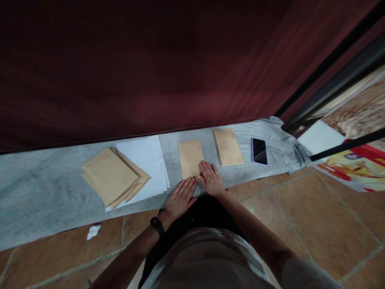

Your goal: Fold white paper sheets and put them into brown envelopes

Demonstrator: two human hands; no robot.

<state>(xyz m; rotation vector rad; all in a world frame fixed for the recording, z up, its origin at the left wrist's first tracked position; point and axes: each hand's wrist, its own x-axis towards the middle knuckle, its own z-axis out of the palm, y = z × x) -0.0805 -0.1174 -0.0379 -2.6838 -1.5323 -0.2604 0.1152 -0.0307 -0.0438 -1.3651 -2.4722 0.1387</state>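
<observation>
A single brown envelope (pixel 190 154) with small red print lies in front of me on the grey cloth. Fingers stretched flat, my left hand (pixel 181 196) rests at its near edge. My right hand (pixel 211 178) lies with extended fingers on its near right corner. Both hands cover part of that near end. To the right is a neat stack of brown envelopes (pixel 227 146), apart from my hands. On the left, a loose pile of brown envelopes (pixel 110 174) partly overlaps several white paper sheets (pixel 146 154).
The grey cloth (pixel 39 188) covers a long narrow surface against a dark red curtain (pixel 144 72). A phone (pixel 259 151) lies at the right. Dark metal bars (pixel 339 52) and a red and yellow package (pixel 357 164) stand beyond it. Crumpled white tissue (pixel 93 231) lies on the tiled floor.
</observation>
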